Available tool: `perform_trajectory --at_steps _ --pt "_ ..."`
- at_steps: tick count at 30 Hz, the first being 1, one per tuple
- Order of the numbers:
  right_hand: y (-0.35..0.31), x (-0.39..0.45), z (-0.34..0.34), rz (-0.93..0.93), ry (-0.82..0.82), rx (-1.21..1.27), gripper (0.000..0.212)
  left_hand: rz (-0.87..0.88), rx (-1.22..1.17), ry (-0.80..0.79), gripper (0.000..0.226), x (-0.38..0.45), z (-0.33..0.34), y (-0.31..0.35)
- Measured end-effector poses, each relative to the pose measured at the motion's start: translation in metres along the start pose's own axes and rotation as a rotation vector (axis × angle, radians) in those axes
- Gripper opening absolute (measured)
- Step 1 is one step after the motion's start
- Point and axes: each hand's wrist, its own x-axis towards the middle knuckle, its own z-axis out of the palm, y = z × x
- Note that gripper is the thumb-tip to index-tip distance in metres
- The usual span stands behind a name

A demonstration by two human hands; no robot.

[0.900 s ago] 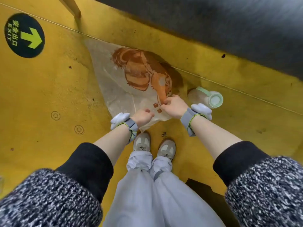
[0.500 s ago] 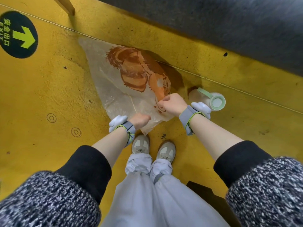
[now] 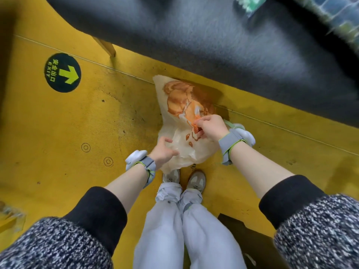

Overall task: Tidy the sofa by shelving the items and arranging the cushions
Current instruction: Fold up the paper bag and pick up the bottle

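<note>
The bag (image 3: 184, 121) is coming up off the yellow floor (image 3: 77, 129): a moment ago it was lying nearly flat with both hands pinching its near edge, and now the right hand (image 3: 210, 128) is pinching the printed plastic higher up and lifting, so the film is bunching and hanging in folds in front of the shoes (image 3: 184, 177). The left hand (image 3: 163, 152) is no longer gripping; its fingers are half spread, touching or just under the lower crumpled part, as if reaching for a new hold, though whether it is actually catching any plastic I cannot tell. The view is also tilting up, so the dark sofa (image 3: 213, 39) is now filling the top of the frame, with a blurred patterned thing at the top right too smeared to name. The tape roll that was sitting beside the right wrist is now mostly hidden behind that wrist. For the task, this probably means the bag is being gathered as one of the loose items to shelve; it is thin and slippery, so a single pinch may let it slide, and the left hand is likely needed to bundle it before carrying. Cushion arranging is not yet under way.
</note>
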Motion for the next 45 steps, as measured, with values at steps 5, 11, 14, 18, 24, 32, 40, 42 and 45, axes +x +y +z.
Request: perform_trajectory --at_steps 5,11,14,18,24,32,40,42,45 --pt "-0.022 -0.062 -0.014 0.038 0.019 0.126 0.012 0.068 -0.025 -0.029 0.055 -0.068 -0.007 0.002" --pt "-0.053 -0.149 -0.026 0.015 0.033 0.224 0.016 0.114 -0.033 -0.054 0.072 -0.151 -0.019 0.005" --pt "-0.069 -0.19 -0.032 -0.012 0.036 0.251 0.016 0.145 -0.014 -0.043 0.083 -0.186 -0.025 0.006" --pt "-0.091 -0.242 -0.038 -0.036 0.038 0.304 0.024 0.23 0.131 -0.003 0.101 -0.231 -0.035 0.003" --pt "-0.126 -0.326 -0.045 -0.1 0.042 0.42 0.029 0.369 0.585 0.123 0.121 -0.301 -0.057 0.002" --pt "-0.176 -0.414 -0.067 -0.269 0.118 0.383 0.028 0.639 0.516 0.443 0.039 -0.385 -0.107 0.039" --pt "-0.209 -0.461 -0.096 -0.434 0.273 0.11 0.026 0.898 0.38 0.641 0.022 -0.47 -0.134 0.104" --pt "-0.216 -0.472 -0.103 -0.506 0.312 0.015 0.029 0.939 0.336 0.7 0.021 -0.492 -0.14 0.122" --pt "-0.214 -0.491 -0.115 -0.611 0.377 -0.058 0.037 0.982 0.289 0.751 0.025 -0.525 -0.155 0.147"
